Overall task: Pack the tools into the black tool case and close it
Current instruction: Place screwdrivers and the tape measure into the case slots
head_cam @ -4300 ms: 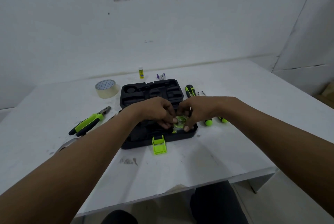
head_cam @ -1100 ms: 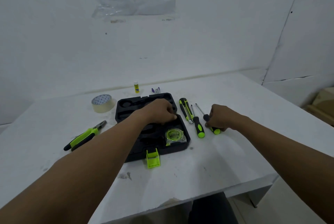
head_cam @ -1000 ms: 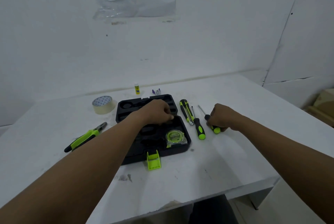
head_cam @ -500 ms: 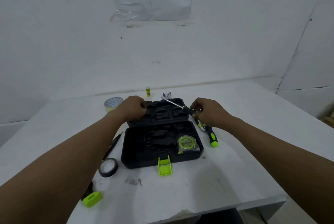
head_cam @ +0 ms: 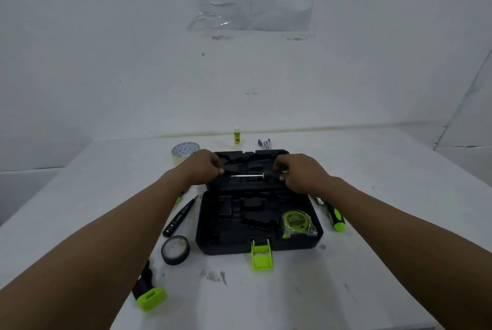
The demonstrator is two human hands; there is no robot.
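Observation:
The black tool case (head_cam: 213,239) lies open on the white table, its green latch (head_cam: 261,254) facing me. A green tape measure (head_cam: 296,222) sits in the case's near right pocket. Over the lid half, a thin screwdriver (head_cam: 247,175) is held level: my right hand (head_cam: 299,173) grips its handle and my left hand (head_cam: 203,167) pinches the tip of its shaft. Another green-and-black screwdriver (head_cam: 334,218) lies right of the case. A black tester pen (head_cam: 180,216) lies left of it.
A black tape roll (head_cam: 175,250) and a green-ended tool handle (head_cam: 148,289) lie at the near left. A beige tape roll (head_cam: 183,151), a glue stick (head_cam: 237,136) and small purple items (head_cam: 265,143) stand behind the case. The wall is close behind the table.
My right hand picked a thin screwdriver up from the table right of the case and brought it over the lid half. My left hand moved onto its shaft tip.

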